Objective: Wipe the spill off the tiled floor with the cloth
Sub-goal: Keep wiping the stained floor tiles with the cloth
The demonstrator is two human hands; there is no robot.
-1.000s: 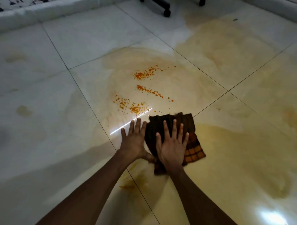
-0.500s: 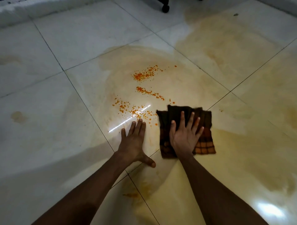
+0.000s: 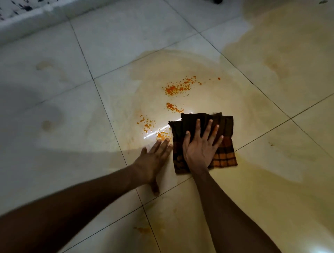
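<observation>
A dark brown cloth (image 3: 224, 157) with an orange checked corner lies flat on the tiled floor (image 3: 126, 41). My right hand (image 3: 200, 148) presses on it with spread fingers. My left hand (image 3: 153, 159) rests flat on the wet tile just left of the cloth, fingertips beside its edge. Orange spill flecks (image 3: 179, 86) lie in patches beyond the cloth, with more flecks (image 3: 148, 124) to its left. A pale yellow wet film spreads around them.
A white raised ledge (image 3: 27, 19) runs along the far left. Yellowish stains (image 3: 282, 59) cover the tiles at the right and far right. A small orange smear (image 3: 142, 229) sits near my forearms. A dark caster (image 3: 216, 1) shows at the top edge.
My right hand has slid the cloth forward and left, closer to the orange flecks and to my left hand. The left hand stays planted on the tile.
</observation>
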